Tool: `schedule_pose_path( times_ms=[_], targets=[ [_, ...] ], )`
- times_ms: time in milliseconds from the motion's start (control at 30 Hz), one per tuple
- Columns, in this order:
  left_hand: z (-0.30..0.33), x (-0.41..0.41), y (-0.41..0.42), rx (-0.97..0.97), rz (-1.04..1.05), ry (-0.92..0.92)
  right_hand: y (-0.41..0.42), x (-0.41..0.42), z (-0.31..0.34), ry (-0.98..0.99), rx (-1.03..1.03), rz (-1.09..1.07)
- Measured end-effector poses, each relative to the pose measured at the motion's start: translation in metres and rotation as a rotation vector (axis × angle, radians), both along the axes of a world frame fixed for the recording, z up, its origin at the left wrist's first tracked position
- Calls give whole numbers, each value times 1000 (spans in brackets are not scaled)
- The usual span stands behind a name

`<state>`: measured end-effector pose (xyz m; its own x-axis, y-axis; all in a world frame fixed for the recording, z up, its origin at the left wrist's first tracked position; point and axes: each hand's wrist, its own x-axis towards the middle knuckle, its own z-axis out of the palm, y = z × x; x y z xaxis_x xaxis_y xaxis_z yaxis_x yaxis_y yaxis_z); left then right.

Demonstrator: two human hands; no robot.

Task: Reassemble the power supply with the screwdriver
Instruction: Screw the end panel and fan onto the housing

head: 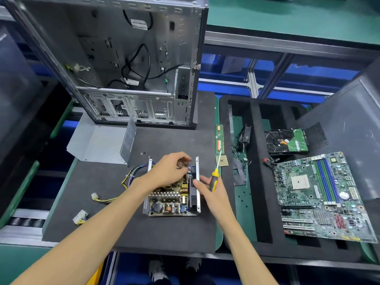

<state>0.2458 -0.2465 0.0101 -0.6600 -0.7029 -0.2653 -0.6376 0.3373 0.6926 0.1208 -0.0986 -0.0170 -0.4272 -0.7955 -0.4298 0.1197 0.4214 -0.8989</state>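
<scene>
The opened power supply (170, 198) lies on the dark foam mat, its circuit board and coils exposed between two metal side walls. My left hand (170, 171) reaches over its far end, fingers curled and pinching something small near the fan corner; what it pinches is hidden. My right hand (211, 188) holds the yellow-and-black screwdriver (216, 175) with its shaft pointing up and away, while its thumb and fingers press on the right metal wall. The power supply's grey metal cover (102, 145) lies behind on the left. Yellow and black cables (107, 199) trail off to the left.
An empty computer case (127, 62) stands upright at the back. Two small screws (143, 153) lie on the mat. A RAM stick (219, 136) and CPU (222, 160) lie right of the power supply. A foam tray (261, 182) holds a motherboard (322, 194) and hard drive (286, 140).
</scene>
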Motion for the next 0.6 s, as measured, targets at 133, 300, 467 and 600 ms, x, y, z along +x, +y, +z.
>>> schedule_pose_path(
  times_ms=[133, 300, 467, 600],
  targets=[
    [1, -7, -2, 5, -63, -53, 0, -1, 1, -43, 6, 10],
    [5, -11, -6, -20, -80, -94, 0, -1, 1, -56, 1, 10],
    [6, -16, 3, -179, -39, -189, 0, 2, 1, -64, -13, -10],
    [15, -3, 5, -429, -36, -200, -2, 2, -1, -58, -15, -17]
  ],
)
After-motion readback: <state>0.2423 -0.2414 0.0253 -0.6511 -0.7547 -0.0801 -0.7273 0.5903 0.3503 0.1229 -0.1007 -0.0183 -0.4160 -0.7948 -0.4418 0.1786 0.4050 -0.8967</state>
